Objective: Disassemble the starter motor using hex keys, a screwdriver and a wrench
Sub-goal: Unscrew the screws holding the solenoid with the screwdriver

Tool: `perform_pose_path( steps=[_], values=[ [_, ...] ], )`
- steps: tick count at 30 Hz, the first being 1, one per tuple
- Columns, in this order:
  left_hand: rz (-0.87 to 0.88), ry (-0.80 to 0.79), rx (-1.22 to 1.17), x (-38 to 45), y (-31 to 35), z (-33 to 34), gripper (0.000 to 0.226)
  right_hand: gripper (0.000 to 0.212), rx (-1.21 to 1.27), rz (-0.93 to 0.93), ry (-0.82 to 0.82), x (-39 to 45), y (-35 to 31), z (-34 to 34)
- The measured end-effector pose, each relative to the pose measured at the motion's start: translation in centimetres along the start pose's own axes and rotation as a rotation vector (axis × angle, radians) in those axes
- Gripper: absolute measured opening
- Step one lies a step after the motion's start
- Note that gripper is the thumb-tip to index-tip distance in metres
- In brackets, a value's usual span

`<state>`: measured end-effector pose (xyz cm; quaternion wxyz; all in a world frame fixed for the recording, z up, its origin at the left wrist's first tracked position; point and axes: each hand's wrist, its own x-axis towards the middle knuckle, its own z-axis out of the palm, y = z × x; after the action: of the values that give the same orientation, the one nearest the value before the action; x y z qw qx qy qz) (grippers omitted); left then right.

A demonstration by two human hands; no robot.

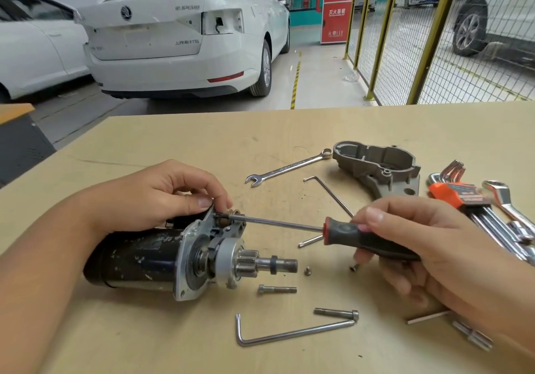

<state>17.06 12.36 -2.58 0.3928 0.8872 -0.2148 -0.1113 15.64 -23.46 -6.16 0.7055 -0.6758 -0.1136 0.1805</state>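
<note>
The black starter motor [139,258] lies on its side on the tan table [173,344], pinion shaft pointing right. My left hand [156,191] rests on top of its solenoid end, thumb and fingers curled round the upper flange. My right hand [428,246] grips the black-and-red handle of a screwdriver [289,223]. The screwdriver's tip sits at a screw on the motor's front plate near my left fingertips. The removed grey nose housing [379,168] lies at the back right.
A combination wrench [289,166] lies behind the motor. Two hex keys [292,333] [330,194], two bolts [278,289] [335,313] and small screws [307,271] are scattered in front. A hex key set in an orange holder [457,192] and more wrenches [506,200] lie at right.
</note>
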Motion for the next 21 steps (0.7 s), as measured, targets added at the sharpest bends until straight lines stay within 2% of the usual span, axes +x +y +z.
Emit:
perform_pose_path(
  steps=[4, 6, 7, 10, 12, 14, 16, 21],
  values=[
    [0.027, 0.011, -0.005, -0.1, 0.3, 0.2, 0.026, 0.029, 0.172, -0.077, 0.110, 0.3, -0.5, -0.7],
    [0.031, 0.022, 0.003, -0.1, 0.4, 0.3, 0.023, 0.027, 0.195, -0.159, 0.207, 0.6, -0.7, -1.3],
    [0.035, 0.025, 0.006, -0.1, 0.4, 0.3, 0.021, 0.024, 0.122, -0.215, 0.270, 0.8, -0.6, -1.7],
    [0.041, 0.019, 0.010, -0.1, 0.7, 0.5, 0.013, 0.008, -0.315, -0.371, 0.439, 0.9, 0.0, -2.3],
    [0.051, 0.023, 0.005, -0.1, 0.9, 0.6, 0.020, 0.015, -0.575, -0.431, 0.495, 0.9, 0.5, -2.6],
    [0.061, 0.028, -0.002, -0.2, 0.9, 0.6, 0.022, 0.021, -0.757, -0.465, 0.524, 0.9, 0.5, -2.6],
    [0.074, 0.027, 0.005, -0.2, 0.9, 0.6, 0.021, 0.013, -0.886, -0.511, 0.542, 0.8, 0.6, -2.6],
    [0.054, 0.031, 0.007, -0.2, 1.0, 0.6, 0.018, 0.024, -1.135, -0.466, 0.488, 0.9, 0.6, -2.4]
  ],
)
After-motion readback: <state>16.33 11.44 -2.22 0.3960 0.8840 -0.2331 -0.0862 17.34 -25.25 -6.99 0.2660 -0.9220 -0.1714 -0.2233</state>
